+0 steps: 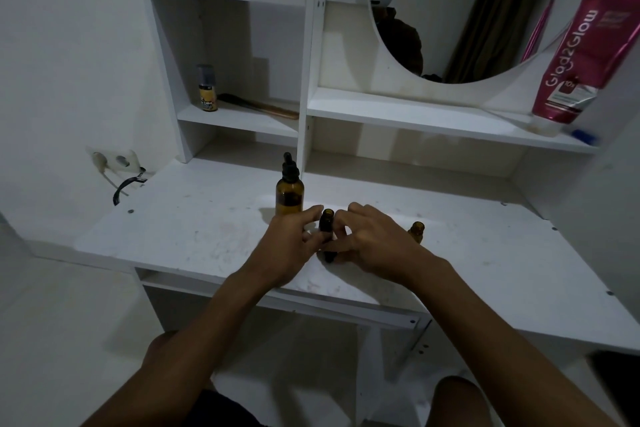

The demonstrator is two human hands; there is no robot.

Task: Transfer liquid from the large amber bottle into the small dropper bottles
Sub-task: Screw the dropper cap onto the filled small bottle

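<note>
hands: left hand [294, 243] + right hand [375, 243] both closed round open small bottle [326, 221], probably steadying it for filling | small bottle just right-front of big bottle [289, 196] | big bottle capped, upright on bench [194, 236] | second small bottle [416, 230] further right, open, likely queued

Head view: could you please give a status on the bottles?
Left grip and right grip holding small dropper bottle, uncapped. Large amber bottle capped, behind left grip. Second small bottle beside right grip.

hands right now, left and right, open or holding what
Left hand: grips the uncapped small dropper bottle.
Right hand: pinches the same bottle lower down.
</note>
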